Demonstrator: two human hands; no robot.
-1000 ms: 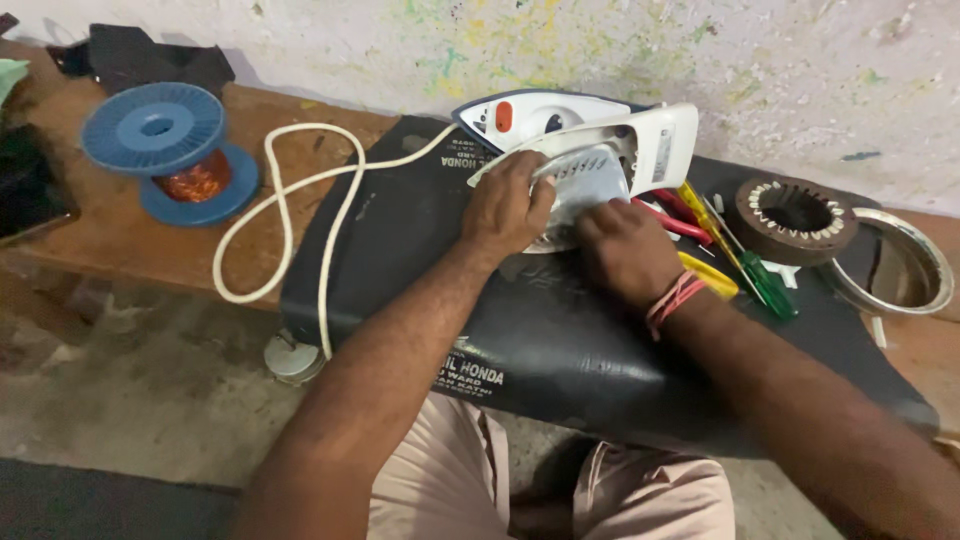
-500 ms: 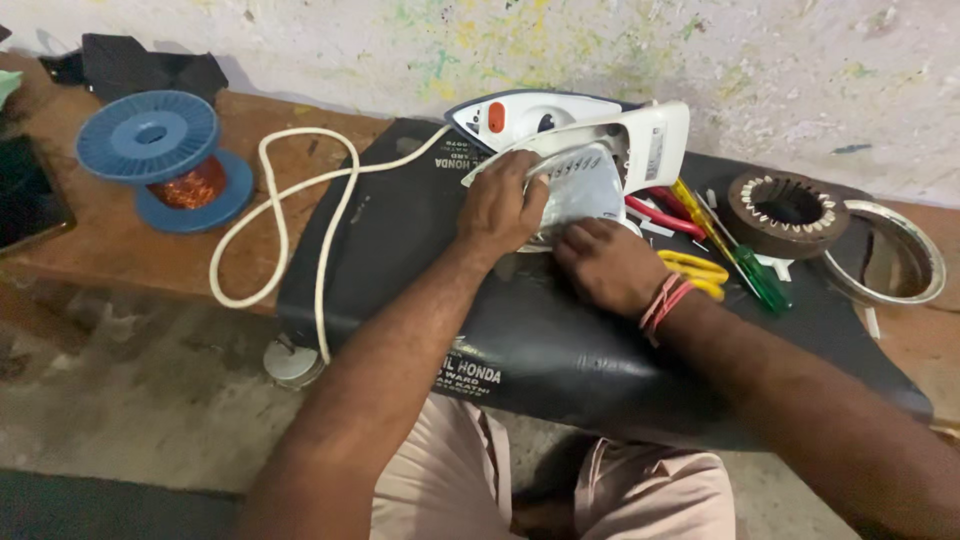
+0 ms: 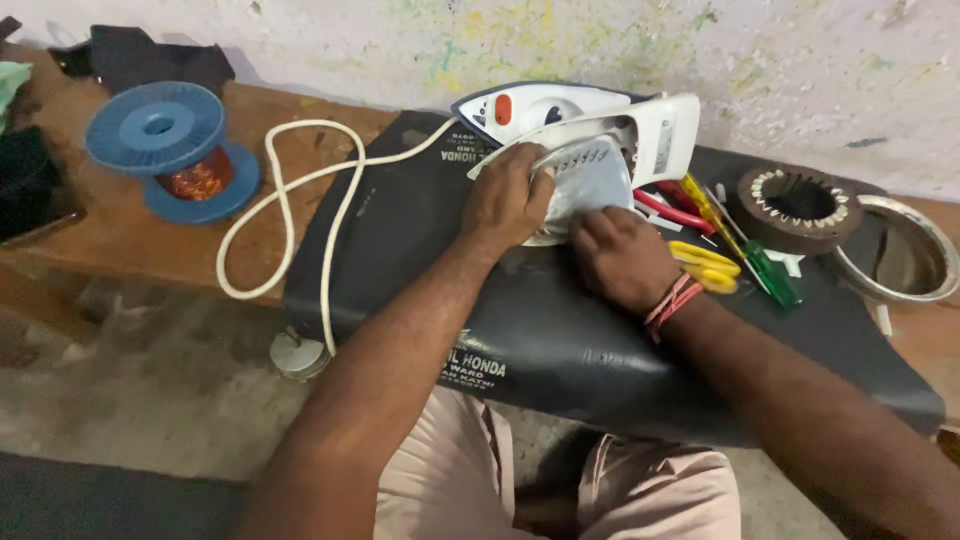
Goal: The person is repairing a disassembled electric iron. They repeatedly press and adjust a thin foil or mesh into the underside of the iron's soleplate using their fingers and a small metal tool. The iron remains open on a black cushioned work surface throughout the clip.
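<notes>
Wooden bench (image 3: 120,235) under black mat (image 3: 420,230)

White iron (image 3: 600,125) with orange button, white cord (image 3: 300,190) at 9 o'clock. Blue spool (image 3: 160,130) wound with copper wire; black mat (image 3: 420,230). Yellow and green tool handles (image 3: 730,250) seen at 3 o'clock.

Iron (image 3: 590,125) on its side on the black mat (image 3: 420,230). Left hand (image 3: 507,200) grips the soleplate (image 3: 588,180), right hand (image 3: 622,258) just right of it. Screwdrivers (image 3: 745,245) right of iron, blue spool (image 3: 170,150) far left.

Bare black mat (image 3: 420,230) left of the iron (image 3: 585,150); right side crowded by screwdrivers (image 3: 745,245), stator ring (image 3: 797,208).
</notes>
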